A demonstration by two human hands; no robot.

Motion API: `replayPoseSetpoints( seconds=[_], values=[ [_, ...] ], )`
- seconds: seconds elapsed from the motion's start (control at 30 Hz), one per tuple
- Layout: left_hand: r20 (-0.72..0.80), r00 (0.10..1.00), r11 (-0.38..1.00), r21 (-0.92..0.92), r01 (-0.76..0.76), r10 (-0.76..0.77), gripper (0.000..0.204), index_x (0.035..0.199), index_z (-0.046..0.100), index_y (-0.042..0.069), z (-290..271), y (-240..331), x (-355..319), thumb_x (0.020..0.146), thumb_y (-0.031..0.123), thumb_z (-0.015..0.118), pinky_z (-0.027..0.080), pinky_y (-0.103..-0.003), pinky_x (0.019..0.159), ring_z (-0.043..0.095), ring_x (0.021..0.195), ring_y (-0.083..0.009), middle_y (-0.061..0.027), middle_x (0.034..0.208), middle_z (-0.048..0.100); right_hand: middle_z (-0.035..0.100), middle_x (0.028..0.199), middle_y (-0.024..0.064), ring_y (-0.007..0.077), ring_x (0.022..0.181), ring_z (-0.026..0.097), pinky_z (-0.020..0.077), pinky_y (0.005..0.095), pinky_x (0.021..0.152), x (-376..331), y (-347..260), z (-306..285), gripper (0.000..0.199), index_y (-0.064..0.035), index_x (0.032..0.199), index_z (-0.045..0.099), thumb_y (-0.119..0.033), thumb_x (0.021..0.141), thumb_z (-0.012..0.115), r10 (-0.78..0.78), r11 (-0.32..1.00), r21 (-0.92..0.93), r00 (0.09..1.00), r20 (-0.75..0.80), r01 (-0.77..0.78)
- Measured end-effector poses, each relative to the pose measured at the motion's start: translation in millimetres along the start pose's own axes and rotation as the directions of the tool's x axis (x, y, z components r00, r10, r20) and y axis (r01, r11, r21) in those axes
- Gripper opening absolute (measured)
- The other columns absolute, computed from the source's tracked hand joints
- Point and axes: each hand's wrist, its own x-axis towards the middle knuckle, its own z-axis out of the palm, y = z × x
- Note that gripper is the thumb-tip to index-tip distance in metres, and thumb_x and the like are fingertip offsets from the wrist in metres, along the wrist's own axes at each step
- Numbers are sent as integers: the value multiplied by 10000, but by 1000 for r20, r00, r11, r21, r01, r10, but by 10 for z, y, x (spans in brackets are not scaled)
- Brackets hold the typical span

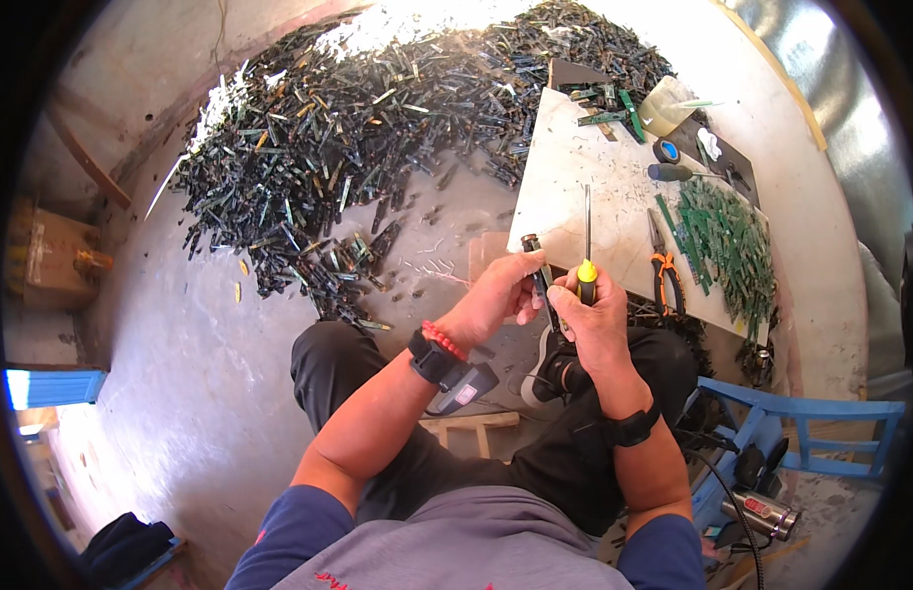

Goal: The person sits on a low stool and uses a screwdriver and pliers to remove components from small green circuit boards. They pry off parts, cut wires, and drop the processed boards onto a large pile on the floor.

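Observation:
My left hand [500,292] pinches a narrow dark circuit strip [538,267] that stands nearly upright between both hands. My right hand [594,320] grips a screwdriver [586,241] by its yellow and black handle, the thin metal shaft pointing up and away over the low white slab [574,187]. The two hands touch at the strip, just in front of the slab's near edge. Both wrists carry black bands, and the left also has a red bead bracelet.
A huge heap of dark green circuit strips [378,118] covers the floor ahead. On the slab lie orange-handled pliers [663,270], a stack of green boards [732,246], a tape roll and small tools. A blue wooden chair [800,433] stands at my right.

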Motion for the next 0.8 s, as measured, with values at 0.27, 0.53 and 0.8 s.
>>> replayPoseSetpoints(
  seconds=[0.27,0.53,0.8],
  values=[
    [-6,1000,998,55,26,-25,459,933,580,19,-17,-54,28,977,430,379,354,-236,481,471,518,-113,-40,676,568,540,692,-39,5,585,417,370,185,505,40,135,72,170,-44,766,523,-8,784,688,-176,984,-53,970,-166,170],
    [-53,997,994,87,60,-56,449,978,566,36,58,-15,26,986,425,341,349,-243,496,440,549,-106,-24,708,537,545,715,4,41,468,433,326,182,392,4,142,104,139,-45,834,545,-150,892,614,-70,997,-35,991,-118,66],
    [-7,997,965,-249,79,-83,337,850,474,92,-28,-62,54,982,383,367,322,-242,508,376,550,-126,-20,686,452,483,669,-3,43,446,393,271,186,365,-48,7,-160,226,-27,1100,496,-159,918,519,225,957,200,973,-45,-212]
  ],
)
